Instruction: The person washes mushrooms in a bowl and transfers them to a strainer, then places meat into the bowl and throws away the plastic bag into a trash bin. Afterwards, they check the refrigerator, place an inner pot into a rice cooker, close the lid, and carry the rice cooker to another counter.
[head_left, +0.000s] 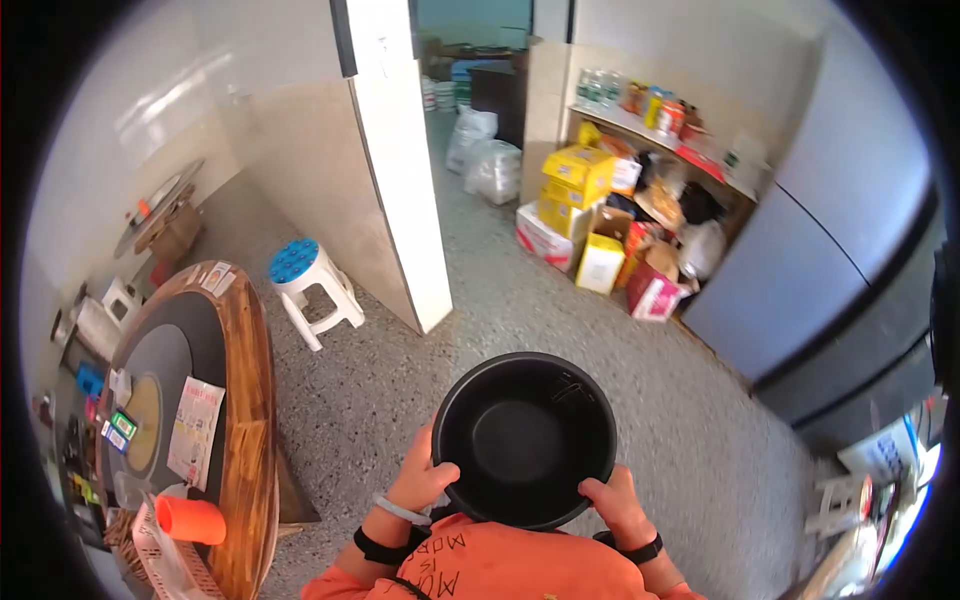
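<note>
A round black basin (520, 440) is held level in front of my orange shirt. Its inside looks bare, with some small marks on the upper right wall. My left hand (424, 476) grips the basin's left rim, thumb over the edge and fingers hidden underneath. On the lower right rim, my right hand (614, 500) holds in the same way, its thumb hooked over the edge. A pale bracelet and a black band are on the left wrist, a black watch on the right.
At left stands a round wooden table (250, 420) with an orange cup (190, 520) and a newspaper. A white stool with a blue top (294, 260) is beside a wall end (400, 180). Yellow boxes (580, 175) crowd a shelf near a grey refrigerator (790, 270). A doorway opens ahead.
</note>
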